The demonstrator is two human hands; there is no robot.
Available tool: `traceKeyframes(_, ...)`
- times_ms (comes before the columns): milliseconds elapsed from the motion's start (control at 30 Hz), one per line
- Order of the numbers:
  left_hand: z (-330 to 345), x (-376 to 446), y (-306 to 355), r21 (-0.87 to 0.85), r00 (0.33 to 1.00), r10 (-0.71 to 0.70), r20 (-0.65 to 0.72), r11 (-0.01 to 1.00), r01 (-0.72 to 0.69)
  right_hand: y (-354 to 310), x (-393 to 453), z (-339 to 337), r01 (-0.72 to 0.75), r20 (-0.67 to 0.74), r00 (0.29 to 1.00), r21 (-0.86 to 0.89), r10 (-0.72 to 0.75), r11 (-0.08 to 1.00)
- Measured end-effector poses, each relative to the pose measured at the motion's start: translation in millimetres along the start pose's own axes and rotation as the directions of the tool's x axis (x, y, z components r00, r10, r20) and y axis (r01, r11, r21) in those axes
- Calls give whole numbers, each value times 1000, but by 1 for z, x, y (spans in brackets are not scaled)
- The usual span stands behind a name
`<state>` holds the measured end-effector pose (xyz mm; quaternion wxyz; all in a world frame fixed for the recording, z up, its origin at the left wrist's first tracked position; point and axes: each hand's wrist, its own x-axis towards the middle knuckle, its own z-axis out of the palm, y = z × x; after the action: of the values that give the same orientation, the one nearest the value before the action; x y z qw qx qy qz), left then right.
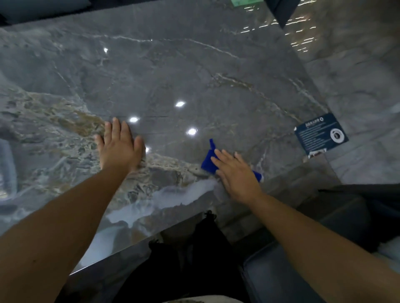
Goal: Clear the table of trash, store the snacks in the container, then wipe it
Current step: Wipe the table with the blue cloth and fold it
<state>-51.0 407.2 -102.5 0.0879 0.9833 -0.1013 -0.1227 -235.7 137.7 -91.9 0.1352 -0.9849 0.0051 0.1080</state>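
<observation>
Hands flat on a glossy grey marble table (173, 71), the right one pressing a blue cloth.

Right hand (236, 175), at about four o'clock from the picture's centre, lies palm down with straight fingers on the blue cloth (208, 161), which rests on the tabletop near the table's near edge; a corner of the cloth pokes out toward twelve o'clock and another bit shows past the wrist at four o'clock. Left hand (120, 146), at about eight o'clock from the centre and well apart from the cloth, rests flat on the bare stone with fingers spread and straight, holding nothing. A dark blue printed card (321, 135) lies at three o'clock at the table's right corner. Something green (244, 2) sits at the far edge at twelve o'clock, too cut off to identify.
</observation>
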Motion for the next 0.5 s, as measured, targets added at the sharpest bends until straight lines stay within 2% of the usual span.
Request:
traceKeyframes(133, -19, -13, -21, -123, 993, 119, -16, 985, -120, 2, 2, -8, -116, -87, 986, 227, 139, 967)
traceKeyframes(267, -26, -50, -58, -152, 994, 109, -26, 982, -111, 17, 2, -13, -263, -183, 929, 288, 323, 921)
traceKeyframes(333, -24, -72, -87, -132, 996, 84, -22, 988, -86, 16, 4, -11, -311, -200, 911, 243, 361, 919)
traceKeyframes(400, -22, -94, -119, -99, 998, 60, -25, 993, -63, 9, 7, -7, -314, -192, 921, 145, 338, 938)
traceKeyframes(500, -19, -122, -161, -50, 1000, -2, -21, 999, 1, 5, 8, -2, -319, -105, 941, 49, 323, 946)
